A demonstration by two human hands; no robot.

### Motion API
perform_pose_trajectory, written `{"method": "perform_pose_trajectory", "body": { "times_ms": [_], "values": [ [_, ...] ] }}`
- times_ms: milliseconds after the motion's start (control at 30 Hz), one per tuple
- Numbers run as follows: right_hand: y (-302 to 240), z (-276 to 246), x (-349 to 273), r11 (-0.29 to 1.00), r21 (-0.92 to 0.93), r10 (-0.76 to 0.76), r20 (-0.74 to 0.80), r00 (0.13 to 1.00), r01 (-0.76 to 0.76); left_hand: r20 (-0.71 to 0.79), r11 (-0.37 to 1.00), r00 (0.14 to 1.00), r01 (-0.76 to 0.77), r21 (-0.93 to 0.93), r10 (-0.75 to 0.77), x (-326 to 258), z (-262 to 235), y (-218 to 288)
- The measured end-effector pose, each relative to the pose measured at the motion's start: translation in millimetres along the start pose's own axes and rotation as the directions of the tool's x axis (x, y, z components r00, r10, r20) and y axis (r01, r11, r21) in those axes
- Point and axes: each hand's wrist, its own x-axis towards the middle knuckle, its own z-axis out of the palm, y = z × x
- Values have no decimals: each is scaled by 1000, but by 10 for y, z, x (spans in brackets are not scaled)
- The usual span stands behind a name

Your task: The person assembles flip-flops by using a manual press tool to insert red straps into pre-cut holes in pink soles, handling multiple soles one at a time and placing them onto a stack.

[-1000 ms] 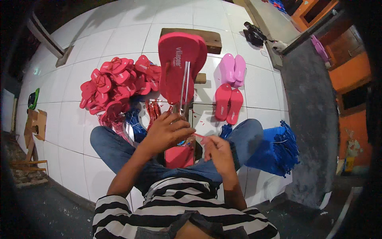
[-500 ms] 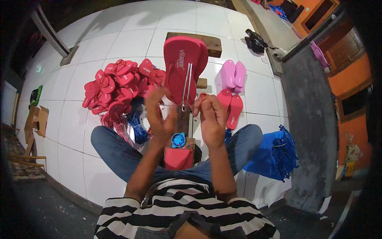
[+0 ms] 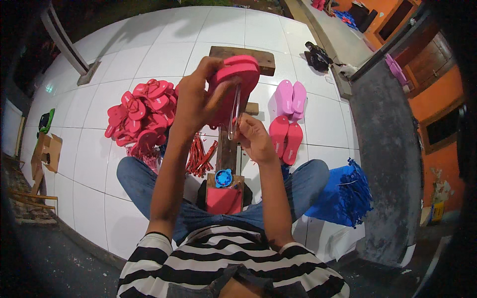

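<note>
A pair of pinkish-red flip-flop soles [image 3: 239, 70] stands on the wooden stand in front of me, one behind the other. My left hand [image 3: 195, 99] grips the soles from the left, its thumb across the front face. A long, thin metal prong [image 3: 233, 114] runs down along the front sole, past its lower end. My right hand [image 3: 256, 139] is closed in a pinch beside the lower part of the prong. A bit of red shows at its fingertips, but what they hold is mostly hidden.
A wooden stand [image 3: 227, 154] between my knees carries a blue round container [image 3: 223, 178] and a red pad [image 3: 223, 200]. Red sandals [image 3: 144, 109] are heaped left, near red straps [image 3: 199, 158]. Pink soles [image 3: 291, 99], red soles [image 3: 285, 139] and blue straps [image 3: 354, 191] lie right.
My left hand has moved up from beside the prong and taken hold of the soles, which now lean differently. The right hand has shifted slightly down-left, closer to the prong.
</note>
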Motion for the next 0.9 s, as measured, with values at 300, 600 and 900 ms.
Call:
{"method": "perform_pose_trajectory", "body": {
  "times_ms": [300, 600, 900],
  "values": [
    [-195, 385, -63, 843, -503, -392, -327, 860, 193, -15, 806, 955, 242, -540, -297, -390, 38, 89],
    [-79, 588, -94, 920, -376, -285, -450, 846, 110, -139, 830, 907, 291, -477, -398, -723, 99, 315],
    [31, 703, -374, 864, -501, -246, -346, 906, 43, -371, 902, 876, 145, -406, -308, -1147, 5, 418]
  ]
}}
